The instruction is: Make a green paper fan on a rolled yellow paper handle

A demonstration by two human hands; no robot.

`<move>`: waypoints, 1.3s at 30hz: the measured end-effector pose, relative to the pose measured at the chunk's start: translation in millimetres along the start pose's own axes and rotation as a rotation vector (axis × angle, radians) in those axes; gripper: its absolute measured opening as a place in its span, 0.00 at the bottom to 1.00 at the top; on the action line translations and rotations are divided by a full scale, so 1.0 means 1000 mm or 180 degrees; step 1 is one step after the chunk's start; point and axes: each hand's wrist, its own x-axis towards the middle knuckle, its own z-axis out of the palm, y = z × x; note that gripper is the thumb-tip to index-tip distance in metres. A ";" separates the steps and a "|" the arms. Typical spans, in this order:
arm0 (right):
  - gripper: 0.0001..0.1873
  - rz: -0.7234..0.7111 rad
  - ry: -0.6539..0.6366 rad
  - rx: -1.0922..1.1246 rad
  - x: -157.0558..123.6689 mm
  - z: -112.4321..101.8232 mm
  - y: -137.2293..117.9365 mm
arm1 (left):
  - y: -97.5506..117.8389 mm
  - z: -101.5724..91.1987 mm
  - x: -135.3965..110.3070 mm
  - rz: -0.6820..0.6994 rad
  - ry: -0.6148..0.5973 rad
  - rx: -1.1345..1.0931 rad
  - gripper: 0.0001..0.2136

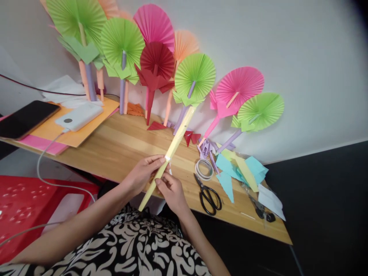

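Note:
A long yellow rolled paper stick (178, 138) slants up and away across the middle of the head view. My left hand (148, 170) pinches it from the left, its thumb beside a small white strip (167, 158) that looks like tape around the stick. Just below, my right hand (171, 189) grips the same stick from the right, thumb on top. Some fingertips of both hands are hidden behind the paper. To the right lie a roll of tape (196, 170) and black-handled scissors (207, 195) on the wooden table (126, 142).
Pleated paper fans on paper stems, such as a green one (195, 74) and a pink one (240, 86), lean against the wall. A phone (27, 119) and a white power bank (79, 117) with a cable are left. Blue paper pieces (227, 186) lie right. A red stool (25, 207) stands lower left.

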 end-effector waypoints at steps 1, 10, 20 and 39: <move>0.16 -0.0036 -0.0001 -0.0067 0.000 0.000 0.000 | 0.000 0.001 -0.001 0.0016 0.0027 -0.0009 0.15; 0.15 -0.0891 0.0556 -0.1261 0.006 -0.032 -0.018 | 0.016 0.009 -0.014 0.0468 0.0060 0.0407 0.16; 0.08 -0.1746 0.1323 -0.1716 0.015 -0.031 -0.030 | 0.010 0.011 -0.016 0.0430 -0.0009 0.0272 0.15; 0.06 -0.1496 0.1248 -0.1501 0.018 -0.024 -0.031 | 0.004 0.008 -0.013 0.0589 0.0156 0.0644 0.15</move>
